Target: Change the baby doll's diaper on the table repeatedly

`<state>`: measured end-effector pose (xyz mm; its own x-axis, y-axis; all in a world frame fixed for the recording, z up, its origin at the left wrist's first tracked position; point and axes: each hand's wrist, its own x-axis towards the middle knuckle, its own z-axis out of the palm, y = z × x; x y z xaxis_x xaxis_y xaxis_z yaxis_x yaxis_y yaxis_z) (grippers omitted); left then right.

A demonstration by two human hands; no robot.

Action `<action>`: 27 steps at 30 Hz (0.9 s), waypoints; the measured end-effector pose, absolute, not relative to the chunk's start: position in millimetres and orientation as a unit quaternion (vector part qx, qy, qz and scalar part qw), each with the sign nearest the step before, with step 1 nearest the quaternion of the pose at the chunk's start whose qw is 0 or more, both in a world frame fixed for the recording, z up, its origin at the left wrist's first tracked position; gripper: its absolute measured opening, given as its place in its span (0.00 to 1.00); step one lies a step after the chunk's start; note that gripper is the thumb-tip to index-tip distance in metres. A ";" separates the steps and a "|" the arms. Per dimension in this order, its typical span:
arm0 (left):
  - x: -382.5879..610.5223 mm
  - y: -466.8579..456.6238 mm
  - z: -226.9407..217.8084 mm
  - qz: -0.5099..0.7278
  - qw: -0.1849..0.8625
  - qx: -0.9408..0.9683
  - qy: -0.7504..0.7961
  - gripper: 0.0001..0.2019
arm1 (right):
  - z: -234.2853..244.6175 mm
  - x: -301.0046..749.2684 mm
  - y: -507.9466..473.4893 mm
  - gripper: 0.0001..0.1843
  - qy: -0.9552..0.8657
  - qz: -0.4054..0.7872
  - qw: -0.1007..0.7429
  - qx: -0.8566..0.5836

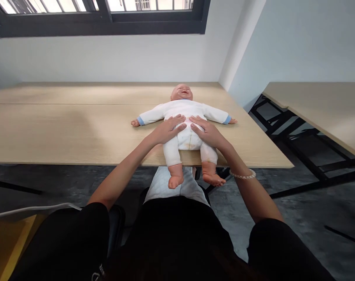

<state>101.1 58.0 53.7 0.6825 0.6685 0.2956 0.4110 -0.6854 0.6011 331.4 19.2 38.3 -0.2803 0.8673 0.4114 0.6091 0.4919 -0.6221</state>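
Observation:
A baby doll [185,107] lies on its back on the wooden table, its head toward the wall and its arms spread wide. White cloth with blue cuffs covers its body, and its bare feet hang over the table's front edge. My left hand [169,129] rests flat on the left side of the doll's belly and hip, fingers stretched out. On the other side, my right hand [207,132] lies the same way, its fingertips close to those of the left. Some yellowish stains show on the cloth between the doll's legs.
The table [48,128] runs wide to the left, against the wall beneath a dark-framed window [154,27]. At the right stands a second table [326,109] with black folding legs, across a gap. A white cable [36,210] crosses the lower left above a yellow surface.

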 end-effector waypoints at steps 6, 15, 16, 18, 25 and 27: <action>106.9 53.8 51.3 0.235 0.223 0.885 0.335 0.37 | 38.6 328.5 17.9 0.35 -0.782 0.191 0.330 -0.494; 96.8 47.7 39.8 0.306 0.242 0.866 0.313 0.37 | 44.1 345.3 -1.7 0.37 -0.749 0.197 0.403 -0.487; 97.2 47.1 41.9 0.297 0.244 0.867 0.315 0.37 | 43.5 344.0 -0.2 0.37 -0.748 0.196 0.403 -0.489; 98.7 46.0 47.1 0.271 0.246 0.872 0.325 0.35 | 41.5 339.4 3.1 0.36 -0.755 0.188 0.389 -0.492; 96.6 29.3 53.8 0.281 0.214 0.868 0.349 0.29 | 42.4 335.6 -12.3 0.34 -0.765 0.153 0.386 -0.492; 92.3 20.2 48.9 0.342 0.204 0.841 0.366 0.24 | 39.7 340.8 -21.2 0.31 -0.739 0.143 0.422 -0.506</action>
<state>92.3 20.2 48.9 0.4984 0.7548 0.4264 0.4754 -0.6493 0.5937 340.8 -21.2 39.7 -0.1326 0.8680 0.4786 0.6268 0.4475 -0.6379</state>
